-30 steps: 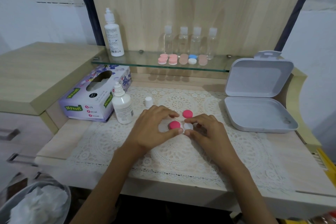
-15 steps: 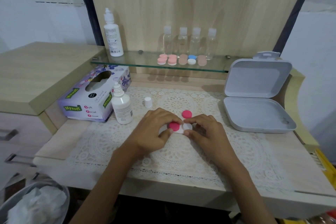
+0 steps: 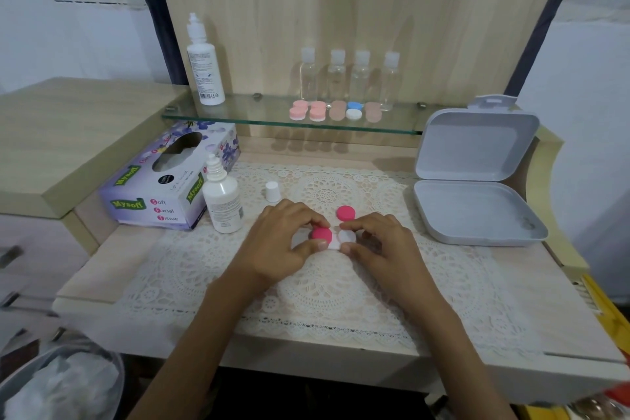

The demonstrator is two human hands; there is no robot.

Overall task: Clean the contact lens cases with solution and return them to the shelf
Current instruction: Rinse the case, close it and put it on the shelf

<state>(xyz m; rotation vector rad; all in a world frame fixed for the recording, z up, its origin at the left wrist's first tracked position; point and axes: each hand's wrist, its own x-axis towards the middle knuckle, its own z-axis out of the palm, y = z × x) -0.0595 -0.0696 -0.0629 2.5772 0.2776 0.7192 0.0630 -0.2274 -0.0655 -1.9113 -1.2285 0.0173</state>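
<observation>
Lens case (image 3: 335,242) on the mat (image 3: 324,293) mid-surface (image 3: 116,259), left hand (image 3: 279,244) and right hand (image 3: 383,247) pinching it from either side.
Loose lid (image 3: 345,213) just behind it. Dropper bottle (image 3: 223,203) and small cap (image 3: 272,191) sit left, tissue box (image 3: 160,187) beyond, open box (image 3: 477,211) right. On the shelf (image 3: 245,115) behind, tall bottle (image 3: 204,75) left, spare cases (image 3: 335,110) before four small bottles (image 3: 349,78).

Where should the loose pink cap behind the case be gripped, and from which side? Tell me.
Pinch the loose pink cap by its rim, thumb and forefinger on opposite edges, coming straight down from above. It lies flat on the lace mat as a low disc, so likely only the rim offers purchase. The right hand, holding the case, is nearest.
</observation>
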